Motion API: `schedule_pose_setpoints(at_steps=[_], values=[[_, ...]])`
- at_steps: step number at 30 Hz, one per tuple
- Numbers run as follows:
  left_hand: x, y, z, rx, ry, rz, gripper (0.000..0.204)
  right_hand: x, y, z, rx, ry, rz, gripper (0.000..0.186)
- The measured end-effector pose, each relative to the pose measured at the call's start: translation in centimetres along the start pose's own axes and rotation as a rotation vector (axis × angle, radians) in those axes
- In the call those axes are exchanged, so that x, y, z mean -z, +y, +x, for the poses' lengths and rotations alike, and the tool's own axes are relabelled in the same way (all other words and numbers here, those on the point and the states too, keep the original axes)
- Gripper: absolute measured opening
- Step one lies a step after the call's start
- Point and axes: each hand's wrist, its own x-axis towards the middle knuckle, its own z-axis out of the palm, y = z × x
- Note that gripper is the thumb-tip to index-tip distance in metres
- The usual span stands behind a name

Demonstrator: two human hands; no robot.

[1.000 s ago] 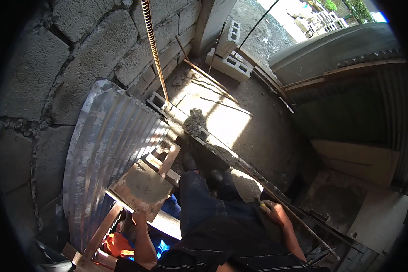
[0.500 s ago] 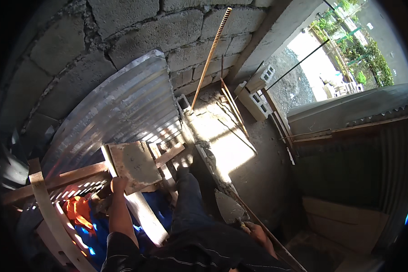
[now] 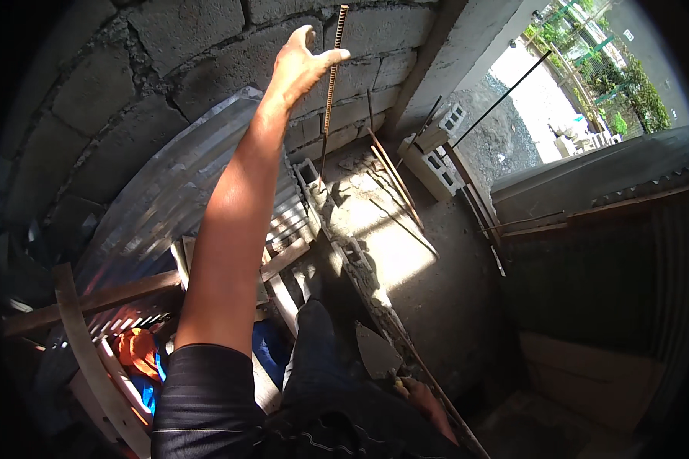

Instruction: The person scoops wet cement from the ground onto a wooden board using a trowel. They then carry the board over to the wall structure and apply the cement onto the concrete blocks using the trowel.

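Note:
My left hand (image 3: 302, 67) is raised high, arm stretched out toward the block wall. Its fingers and thumb are apart, with nothing held. The thumb overlaps an upright ribbed steel bar (image 3: 330, 103) in the view; whether they touch I cannot tell. Low on the right, my right hand (image 3: 427, 404) is closed round the handle of a trowel (image 3: 377, 353), its wide blade beside a low course of hollow blocks (image 3: 367, 279) topped with rough mortar. The bar rises from the far end of this course. My left forearm hides most of the mortar board.
A grey block wall (image 3: 260, 69) stands ahead, with a corrugated metal sheet (image 3: 157, 195) leaning on it. Timber pieces (image 3: 103, 302) and orange cloth (image 3: 138, 352) lie at left. Hollow blocks (image 3: 436, 172) and thin rods (image 3: 394, 177) are at far right.
My left hand has left the edge of the mortar board and swung up and forward to beside the steel bar. The right hand keeps the trowel, shifted slightly left.

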Motion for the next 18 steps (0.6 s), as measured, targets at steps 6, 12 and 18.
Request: schedule_pose_setpoints(at_steps=[6,12,18], values=[[-5.2,0.8,5.2,0.002,-0.187,-0.236,0.037,0.7,-2.8,1.4,-0.109,-0.045,0.112,0.042],[-1.2,-0.5,3.5,0.143,-0.096,-0.402,0.03,1.5,-1.7,1.9,-0.082,0.002,0.091,0.042],[-1.8,-0.1,-1.0,0.074,-0.022,-0.185,0.08,0.6,-3.0,-1.9,-0.197,0.008,0.021,0.037]])
